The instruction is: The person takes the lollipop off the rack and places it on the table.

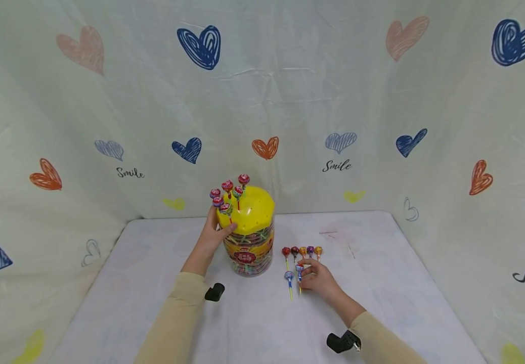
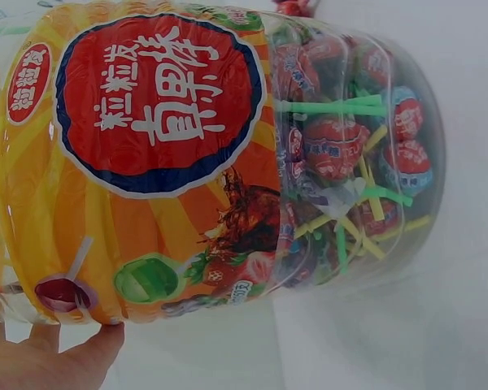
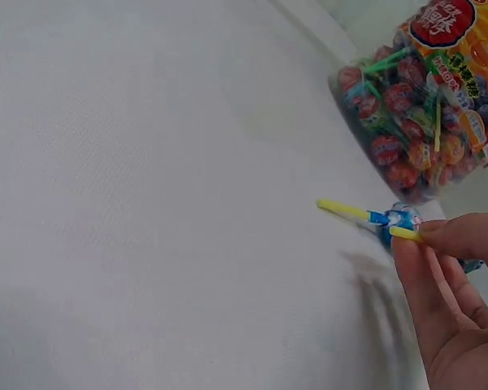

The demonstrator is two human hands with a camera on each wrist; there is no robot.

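A clear plastic candy jar with a yellow lid stands on the table; it is full of lollipops. My left hand grips its upper left side, the thumb near the lid's edge. Several red-wrapped lollipops stick up from the left part of the lid. To the right of the jar, my right hand pinches a blue-wrapped lollipop; in the right wrist view thumb and finger hold its yellow stick. Beside it lies another blue lollipop.
Behind the right hand several lollipops lie in a row, with red, dark, orange and purple wrappers. A white cloth covers the table. The backdrop with printed hearts rises at the table's back edge.
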